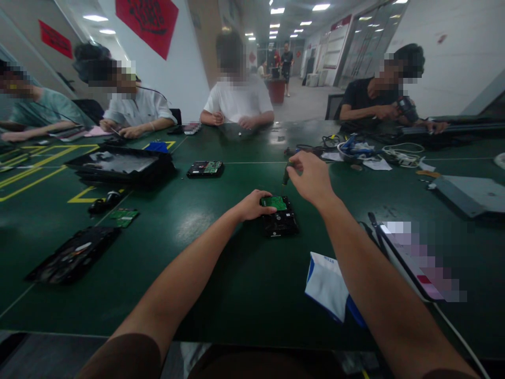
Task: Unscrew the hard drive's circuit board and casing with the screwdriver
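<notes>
A black hard drive (pixel 281 220) with a green circuit board on top lies on the dark green table (pixel 221 273) in front of me. My left hand (pixel 252 205) rests on its left edge, fingers curled against the board. My right hand (pixel 311 176) hovers just above and behind the drive, pinching the handle of a small dark screwdriver (pixel 285 176) that points down toward the drive.
A second hard drive (pixel 205 169) lies farther back. A black tray (pixel 120 166) and loose boards (pixel 124 216) are at left, a white and blue packet (pixel 329 287) at right, cables (pixel 355 149) behind. Several people sit around the table.
</notes>
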{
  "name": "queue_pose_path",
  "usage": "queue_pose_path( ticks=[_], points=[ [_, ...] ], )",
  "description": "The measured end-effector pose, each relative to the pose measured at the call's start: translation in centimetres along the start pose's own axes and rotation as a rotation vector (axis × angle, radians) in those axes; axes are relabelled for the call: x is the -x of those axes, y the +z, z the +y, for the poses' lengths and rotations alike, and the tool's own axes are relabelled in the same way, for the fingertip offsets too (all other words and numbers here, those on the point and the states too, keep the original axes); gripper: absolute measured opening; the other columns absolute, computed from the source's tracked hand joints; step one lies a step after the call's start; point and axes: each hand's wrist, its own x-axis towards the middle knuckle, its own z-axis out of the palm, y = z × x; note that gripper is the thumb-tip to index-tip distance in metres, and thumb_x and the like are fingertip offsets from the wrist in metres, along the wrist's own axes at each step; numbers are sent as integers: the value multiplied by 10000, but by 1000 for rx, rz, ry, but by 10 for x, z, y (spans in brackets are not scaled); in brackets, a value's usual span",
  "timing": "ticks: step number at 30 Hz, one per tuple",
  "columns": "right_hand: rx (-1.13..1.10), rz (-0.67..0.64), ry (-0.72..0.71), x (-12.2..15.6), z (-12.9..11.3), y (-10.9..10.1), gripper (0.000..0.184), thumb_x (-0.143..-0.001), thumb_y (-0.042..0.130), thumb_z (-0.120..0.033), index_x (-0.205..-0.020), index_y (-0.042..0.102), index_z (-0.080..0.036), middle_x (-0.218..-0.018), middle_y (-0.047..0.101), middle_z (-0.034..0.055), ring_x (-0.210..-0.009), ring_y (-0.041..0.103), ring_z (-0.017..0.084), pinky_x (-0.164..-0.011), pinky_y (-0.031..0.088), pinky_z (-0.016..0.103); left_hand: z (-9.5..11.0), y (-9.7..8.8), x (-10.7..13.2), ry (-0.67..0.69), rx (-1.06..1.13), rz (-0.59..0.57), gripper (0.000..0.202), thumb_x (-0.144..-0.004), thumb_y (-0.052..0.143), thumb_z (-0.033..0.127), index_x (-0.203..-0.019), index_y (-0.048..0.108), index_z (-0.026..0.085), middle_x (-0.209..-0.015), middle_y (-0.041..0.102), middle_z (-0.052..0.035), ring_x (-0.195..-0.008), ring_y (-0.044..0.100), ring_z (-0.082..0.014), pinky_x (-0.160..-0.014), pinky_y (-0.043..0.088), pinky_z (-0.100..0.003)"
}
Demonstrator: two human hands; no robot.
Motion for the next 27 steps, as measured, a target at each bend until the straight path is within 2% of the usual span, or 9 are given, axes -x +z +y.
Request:
queue_pose_path(
  ticks=[4,11,17,22,27],
  points=[
    [-30,11,71,0,3,1,145,-856,664,-250,-984,597,-241,-959,699,85,-862,662,256,-827,526,454,2,0,1,-2,4,-8,770,-805,752,560,-1442,559,175,-1402,549,-162,-1184,594,-321,-998,497,-430],
    [6,-4,-9,1,0,-2,103,-885,627,-246,-987,613,-233,-991,697,96,-881,666,253,-869,526,463,1,0,0,24,2,1,769,-801,753,554,-1433,567,158,-1392,547,-167,-1176,592,-308,-1006,494,-429],
    [-44,7,87,0,2,0,118,-863,665,-257,-948,584,-243,-947,713,82,-849,675,249,-805,543,435,0,1,-1,13,-9,-4,768,-796,757,558,-1426,578,157,-1371,576,-160,-1094,623,-286,-957,508,-418],
    [-37,-6,12,0,2,-1,97,-885,643,-261,-974,613,-239,-962,711,84,-865,682,253,-832,538,442,3,0,1,-12,21,-10,749,-797,769,537,-1426,584,175,-1403,565,-152,-1137,612,-306,-964,508,-410],
    [-26,38,72,0,3,0,129,-842,677,-238,-934,587,-237,-930,713,82,-836,681,253,-792,541,432,4,-1,2,1,6,-2,764,-800,769,539,-1439,570,170,-1414,555,-160,-1183,600,-312,-1012,493,-402]
  ],
)
